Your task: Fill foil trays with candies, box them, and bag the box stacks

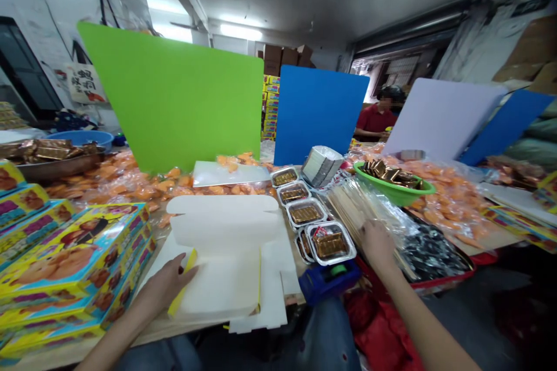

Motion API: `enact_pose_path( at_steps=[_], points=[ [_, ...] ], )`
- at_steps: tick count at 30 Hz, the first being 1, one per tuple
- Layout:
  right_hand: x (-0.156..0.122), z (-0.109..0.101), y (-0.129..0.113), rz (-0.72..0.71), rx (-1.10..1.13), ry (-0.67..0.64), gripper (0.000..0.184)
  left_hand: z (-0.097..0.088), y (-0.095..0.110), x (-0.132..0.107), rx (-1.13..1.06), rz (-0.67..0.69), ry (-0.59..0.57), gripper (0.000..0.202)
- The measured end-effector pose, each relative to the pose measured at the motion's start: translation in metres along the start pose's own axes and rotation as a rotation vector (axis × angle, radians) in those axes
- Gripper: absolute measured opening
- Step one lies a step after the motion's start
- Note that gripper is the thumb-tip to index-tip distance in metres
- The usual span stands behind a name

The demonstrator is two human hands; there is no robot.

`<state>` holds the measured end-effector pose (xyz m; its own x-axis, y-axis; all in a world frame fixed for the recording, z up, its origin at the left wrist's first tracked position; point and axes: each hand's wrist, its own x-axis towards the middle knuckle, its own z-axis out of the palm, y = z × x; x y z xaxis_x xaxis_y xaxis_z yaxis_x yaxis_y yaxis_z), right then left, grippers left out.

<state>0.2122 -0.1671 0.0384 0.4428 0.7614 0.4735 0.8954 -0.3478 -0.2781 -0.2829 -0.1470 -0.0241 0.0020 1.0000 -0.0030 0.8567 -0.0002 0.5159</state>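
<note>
In front of me lies an open cardboard box point(224, 281), white inside with yellow edges, its lid folded back. My left hand point(176, 281) grips its left wall, thumb on the inner side. Over to the right, my right hand point(378, 243) is closed on the pile of thin wooden sticks point(346, 203) in clear wrappers; its fingertips are partly hidden. Between the hands runs a row of foil trays point(333, 243) with brown-gold packets in them. A blue tape dispenser point(328, 281) sits below the nearest tray.
Printed yellow boxes point(78, 249) are stacked at the left. Orange packets point(169, 182) cover the back of the table beneath green point(183, 98) and blue point(319, 113) upright boards. A green bowl point(394, 188) and a tray of black packets point(435, 252) stand right. A person point(376, 119) works behind.
</note>
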Motion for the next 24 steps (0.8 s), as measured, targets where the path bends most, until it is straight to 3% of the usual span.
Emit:
enact_pose_path(
  at_steps=[2,5,11,16,21,23,24],
  points=[
    [0.003,-0.001,0.008,0.043,0.038,0.021,0.02,0.003,-0.011,-0.008,-0.049,-0.005,-0.028,0.053],
    [0.007,-0.006,0.017,0.125,0.148,0.078,0.025,0.016,-0.025,-0.019,-0.174,0.071,0.024,0.058],
    [0.011,-0.015,0.018,0.263,0.47,0.329,0.022,0.058,-0.041,-0.023,-0.236,0.247,0.369,0.052],
    [0.013,-0.033,0.013,0.381,0.751,0.525,0.02,0.076,-0.052,-0.011,-0.325,0.251,0.374,0.044],
    [-0.03,-0.071,-0.033,0.341,1.01,0.579,0.025,0.079,-0.041,-0.015,-0.396,0.229,0.378,0.044],
    [-0.061,-0.076,-0.06,0.293,1.093,0.434,0.028,0.08,-0.031,-0.02,-0.412,0.222,0.362,0.047],
    [-0.078,-0.073,-0.073,0.283,1.033,0.342,0.029,0.08,-0.027,-0.022,-0.42,0.217,0.354,0.049]
  ],
)
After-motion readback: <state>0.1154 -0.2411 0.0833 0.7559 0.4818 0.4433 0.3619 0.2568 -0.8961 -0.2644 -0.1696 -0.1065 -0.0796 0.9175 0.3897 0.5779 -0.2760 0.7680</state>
